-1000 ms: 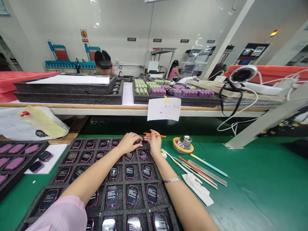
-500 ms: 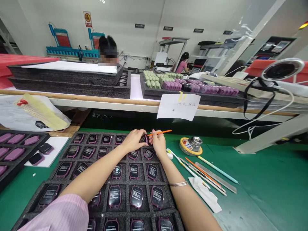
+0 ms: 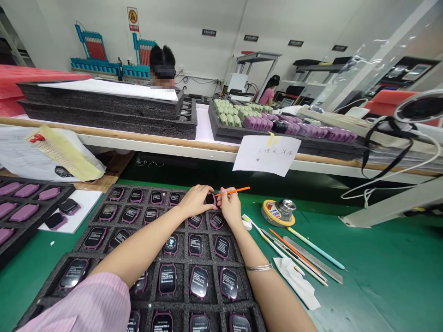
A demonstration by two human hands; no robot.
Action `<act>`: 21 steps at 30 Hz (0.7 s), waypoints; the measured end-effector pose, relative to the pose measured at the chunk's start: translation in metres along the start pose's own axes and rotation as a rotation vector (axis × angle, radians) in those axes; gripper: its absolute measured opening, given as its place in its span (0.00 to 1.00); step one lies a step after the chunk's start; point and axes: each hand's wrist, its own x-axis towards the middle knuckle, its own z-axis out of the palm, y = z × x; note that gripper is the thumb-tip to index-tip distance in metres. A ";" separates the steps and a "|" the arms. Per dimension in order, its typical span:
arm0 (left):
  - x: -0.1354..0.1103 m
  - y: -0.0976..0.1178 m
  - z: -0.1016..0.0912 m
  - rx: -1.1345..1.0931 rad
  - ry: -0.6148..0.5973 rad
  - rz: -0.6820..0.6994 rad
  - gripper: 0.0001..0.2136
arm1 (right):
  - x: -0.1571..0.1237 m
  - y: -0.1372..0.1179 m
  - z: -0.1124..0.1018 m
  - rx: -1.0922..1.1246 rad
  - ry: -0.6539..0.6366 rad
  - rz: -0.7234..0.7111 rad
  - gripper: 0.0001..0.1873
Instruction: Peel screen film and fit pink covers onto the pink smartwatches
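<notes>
At the far right corner of the black foam tray (image 3: 204,302), my left hand (image 3: 196,201) is closed around a purple-framed smartwatch (image 3: 210,199) with a dark screen. My right hand (image 3: 230,203) pinches a thin orange stick (image 3: 238,189), its tip at the side edge of that watch. Whether the watch still rests in its slot is hidden by my fingers. Rows of similar watches (image 3: 199,281) lie face up in the tray under my forearms, most with lines of text on their screens. One of them shows a round clock face (image 3: 170,244).
Right of the tray lie a tape roll with a metal container (image 3: 279,211), several thin tools (image 3: 308,246) and a crumpled white tissue (image 3: 297,281). On the left are two loose watches (image 3: 69,206) and another tray (image 3: 7,246). A shelf (image 3: 166,146) crosses behind; people sit beyond.
The view has shifted slightly, so the scene sits further right. Both hands keep their grip on the watch and stick. The held watch's screen looks darker than before.
</notes>
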 end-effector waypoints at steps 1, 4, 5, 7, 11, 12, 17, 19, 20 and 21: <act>-0.001 0.001 -0.001 0.024 0.012 -0.009 0.22 | 0.000 0.000 0.000 -0.001 0.003 -0.002 0.15; -0.007 0.002 -0.008 0.103 0.021 -0.027 0.19 | -0.001 0.001 0.000 0.013 0.021 -0.010 0.16; -0.009 0.001 -0.012 0.124 0.006 -0.020 0.19 | -0.001 0.002 0.000 0.024 0.032 -0.013 0.16; -0.016 -0.003 -0.021 0.151 -0.038 0.018 0.18 | 0.000 0.000 -0.002 0.057 0.048 -0.022 0.16; -0.029 -0.015 -0.039 0.167 -0.094 0.096 0.10 | 0.000 -0.006 0.002 0.140 -0.017 -0.043 0.16; -0.032 -0.018 -0.042 0.163 -0.101 0.108 0.09 | 0.001 -0.008 0.006 0.158 -0.051 -0.041 0.16; -0.040 -0.027 -0.045 0.120 -0.090 0.117 0.10 | 0.008 -0.010 0.030 0.221 -0.171 0.018 0.16; -0.040 -0.029 -0.043 0.098 -0.078 0.110 0.10 | 0.011 -0.007 0.037 0.237 -0.187 0.040 0.17; -0.040 -0.030 -0.043 0.086 -0.072 0.107 0.10 | 0.011 -0.005 0.039 0.242 -0.194 0.047 0.18; -0.039 -0.031 -0.042 0.073 -0.066 0.103 0.10 | 0.011 -0.003 0.039 0.246 -0.200 0.049 0.18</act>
